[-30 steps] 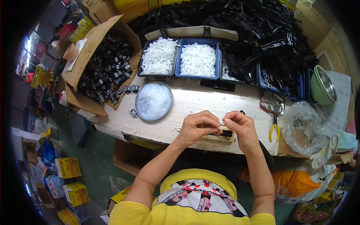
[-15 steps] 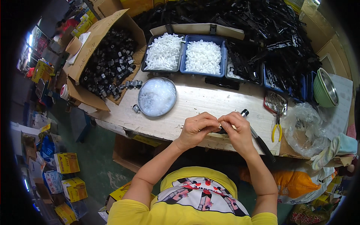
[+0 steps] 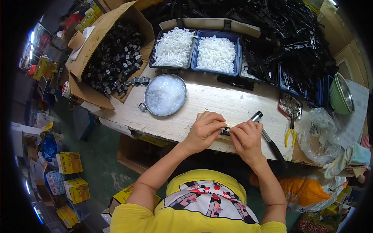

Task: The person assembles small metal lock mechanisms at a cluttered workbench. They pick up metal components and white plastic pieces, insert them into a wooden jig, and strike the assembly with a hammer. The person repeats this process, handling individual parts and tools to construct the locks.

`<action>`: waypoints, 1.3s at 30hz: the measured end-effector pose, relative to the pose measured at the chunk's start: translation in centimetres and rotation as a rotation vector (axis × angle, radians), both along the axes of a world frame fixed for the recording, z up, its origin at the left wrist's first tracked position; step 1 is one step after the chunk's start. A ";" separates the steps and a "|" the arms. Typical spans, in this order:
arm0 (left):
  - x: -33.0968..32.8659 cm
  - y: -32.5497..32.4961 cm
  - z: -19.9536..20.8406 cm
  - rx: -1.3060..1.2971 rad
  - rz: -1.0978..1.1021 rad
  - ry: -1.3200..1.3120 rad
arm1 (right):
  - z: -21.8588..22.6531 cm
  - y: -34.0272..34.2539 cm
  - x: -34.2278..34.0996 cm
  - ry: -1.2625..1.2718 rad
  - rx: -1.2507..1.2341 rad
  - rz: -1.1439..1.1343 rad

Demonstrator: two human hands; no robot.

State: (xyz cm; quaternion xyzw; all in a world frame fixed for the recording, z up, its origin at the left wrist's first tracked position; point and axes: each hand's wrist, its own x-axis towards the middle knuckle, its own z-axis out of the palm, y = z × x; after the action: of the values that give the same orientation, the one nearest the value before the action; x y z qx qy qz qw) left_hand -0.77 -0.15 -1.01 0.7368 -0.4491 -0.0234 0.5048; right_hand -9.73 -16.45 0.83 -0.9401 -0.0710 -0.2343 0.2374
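At the front edge of the bench, both my hands meet over a small black part (image 3: 225,131). My left hand (image 3: 204,131) pinches it from the left, fingers curled together. From the other side, my right hand (image 3: 247,140) closes its thumb and fingers at the part's right end. Most of the part is covered by my fingers, so its full shape does not show. Just right of my right hand lies a hammer (image 3: 265,134) with a shiny metal head and black grip. A round metal dish (image 3: 184,101) of whitish, gel-like stuff stands to the left.
Behind are a tray of white sticks (image 3: 173,47), a blue tray of white caps (image 3: 216,54) and heaped black parts (image 3: 299,39). A cardboard box (image 3: 83,58) of black-and-metal pieces stands left. Yellow-handled pliers (image 3: 290,136), a plastic bag (image 3: 319,136) and green bowls (image 3: 339,95) are right.
My hands have moved slightly apart and lower onto the bench edge, and the black part now shows between them. The whole view has shifted a little.
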 end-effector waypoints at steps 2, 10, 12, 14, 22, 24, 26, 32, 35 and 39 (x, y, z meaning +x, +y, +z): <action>-0.1 0.2 -0.3 0.080 0.012 -0.019 | -0.7 0.0 0.0 0.032 -0.059 0.021; -0.6 -0.5 -1.3 0.162 0.048 -0.030 | -0.9 -0.3 -0.2 0.151 -0.043 0.041; -0.6 -0.6 -1.2 0.166 0.047 -0.031 | -1.2 -0.4 -0.3 0.147 -0.042 0.025; -0.6 -0.7 -1.1 0.175 0.042 -0.035 | -1.2 -0.4 -0.4 0.144 -0.034 0.011; 0.1 -1.0 -0.2 0.267 -0.008 -0.061 | -0.8 -0.7 -0.5 0.191 0.010 0.038; 0.2 -1.1 -0.1 0.296 -0.019 -0.064 | -0.6 -1.0 -0.4 0.186 0.024 0.031; 0.3 -1.1 -0.1 0.322 -0.026 -0.062 | -0.7 -1.0 -0.5 0.187 0.011 0.044; 0.4 -1.7 0.6 0.416 -0.045 -0.116 | -0.4 -1.8 -0.6 0.189 0.062 0.030; 0.4 -2.4 2.0 0.570 -0.090 -0.297 | 0.4 -3.9 -0.7 0.126 0.090 -0.047; 1.1 -4.5 4.5 0.669 -0.241 -0.432 | 0.9 -9.4 -1.5 0.063 0.007 -0.268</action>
State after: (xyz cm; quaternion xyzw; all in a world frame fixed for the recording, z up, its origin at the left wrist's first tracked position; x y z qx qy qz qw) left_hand 0.29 -4.69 3.50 0.7902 -0.5955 -0.0720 0.1253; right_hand -11.25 -25.87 1.70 -0.9472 0.0635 -0.2346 0.2093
